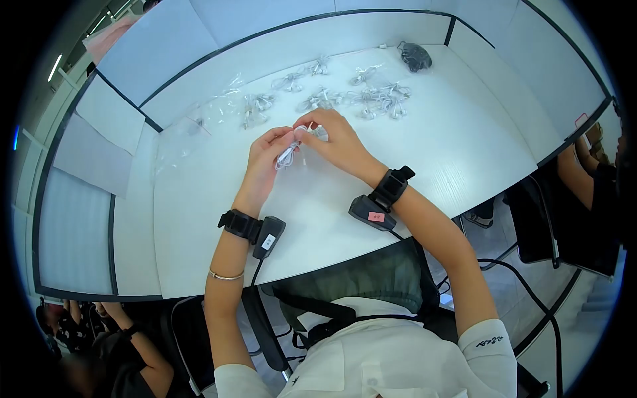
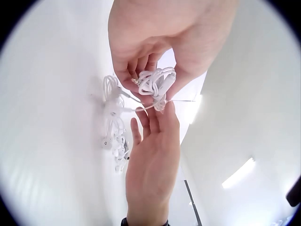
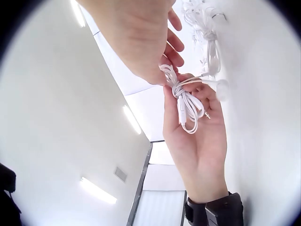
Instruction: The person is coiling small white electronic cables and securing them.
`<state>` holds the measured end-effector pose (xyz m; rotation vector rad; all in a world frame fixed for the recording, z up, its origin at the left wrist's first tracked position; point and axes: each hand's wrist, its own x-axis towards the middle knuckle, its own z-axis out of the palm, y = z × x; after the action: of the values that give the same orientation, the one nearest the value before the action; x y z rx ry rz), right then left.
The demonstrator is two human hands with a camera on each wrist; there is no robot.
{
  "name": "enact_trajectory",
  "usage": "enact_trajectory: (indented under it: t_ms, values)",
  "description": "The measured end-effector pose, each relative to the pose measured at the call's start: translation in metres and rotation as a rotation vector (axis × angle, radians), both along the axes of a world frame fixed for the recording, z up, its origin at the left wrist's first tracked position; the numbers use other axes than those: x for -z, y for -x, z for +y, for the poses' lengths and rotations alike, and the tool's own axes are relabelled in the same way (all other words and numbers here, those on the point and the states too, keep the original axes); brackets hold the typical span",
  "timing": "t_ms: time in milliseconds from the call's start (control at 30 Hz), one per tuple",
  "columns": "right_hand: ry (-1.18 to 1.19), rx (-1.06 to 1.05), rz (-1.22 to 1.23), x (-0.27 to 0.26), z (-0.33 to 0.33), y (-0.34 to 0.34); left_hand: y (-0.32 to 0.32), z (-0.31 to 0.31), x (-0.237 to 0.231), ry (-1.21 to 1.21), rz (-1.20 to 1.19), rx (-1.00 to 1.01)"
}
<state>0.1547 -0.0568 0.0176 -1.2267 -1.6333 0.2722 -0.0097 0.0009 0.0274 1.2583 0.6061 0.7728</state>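
Both hands meet over the middle of the white table (image 1: 318, 199) on one coiled bundle of white wired earphones (image 3: 184, 104). My left hand (image 1: 264, 154) grips the coil between thumb and fingers. From the other side, my right hand (image 1: 342, 142) pinches the top of the loops with thumb and fingertips. In the right wrist view, cable is wound round the bundle's waist, with a small inline remote (image 3: 181, 110) and a metal plug (image 3: 207, 114) below it. A white earbud (image 3: 222, 88) hangs off to the side on its thin cord.
Several more white earphone bundles (image 1: 381, 99) lie farther back on the table. Clear plastic bags (image 1: 219, 109) spread at the left, and a dark crumpled pouch (image 1: 415, 58) sits at the back right. White partition panels (image 1: 332, 33) enclose the far side.
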Motion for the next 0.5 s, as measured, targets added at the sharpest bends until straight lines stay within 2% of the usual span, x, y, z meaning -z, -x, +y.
enact_trajectory:
  t_ms: [67,167,267,367,500]
  values:
    - [0.040,-0.012,0.016,-0.0001,0.0005,-0.0015,-0.0007,-0.0030,-0.0023,0.013,-0.008,-0.028]
    - [0.176,-0.107,0.230,-0.0012,-0.0001,-0.0014,0.0002,-0.0022,-0.0026,0.003,0.006,-0.003]
    - [0.172,-0.172,0.363,0.0002,0.0001,0.0003,0.0001,0.0019,-0.0007,-0.029,0.021,0.036]
    - [0.160,-0.195,0.347,-0.0023,-0.0015,0.0010,0.0025,0.0023,-0.0019,-0.057,0.048,0.025]
    - [0.125,-0.181,0.129,-0.0045,-0.0028,-0.0073,0.0034,0.0040,-0.0022,-0.203,0.154,0.037]
